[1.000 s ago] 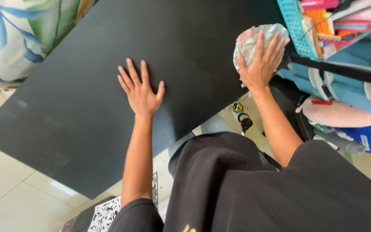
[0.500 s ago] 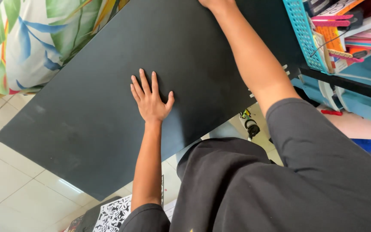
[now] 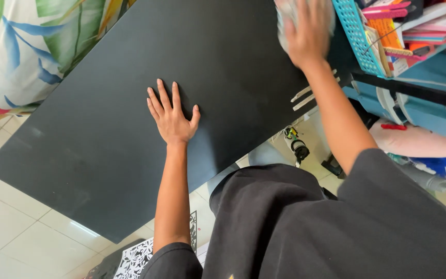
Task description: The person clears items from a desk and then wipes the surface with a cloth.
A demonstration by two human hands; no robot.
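Observation:
My left hand (image 3: 171,116) lies flat on a black tabletop (image 3: 104,129), fingers spread, holding nothing. My right hand (image 3: 308,31) reaches to the far right part of the table and presses a crumpled pale grey cloth (image 3: 285,15) against the surface; most of the cloth is hidden under the palm and blurred. My black sleeves and shirt fill the lower right of the view.
A teal plastic basket (image 3: 357,36) with books and papers stands right of the cloth. A leaf-patterned cushion (image 3: 27,46) sits beyond the table's left edge. Blue and pink things (image 3: 419,139) lie under the shelf. White floor tiles (image 3: 16,237) show below the table.
My right hand swept the cloth far up the table out of view, then came back toward the basket. My left hand stayed flat on the tabletop.

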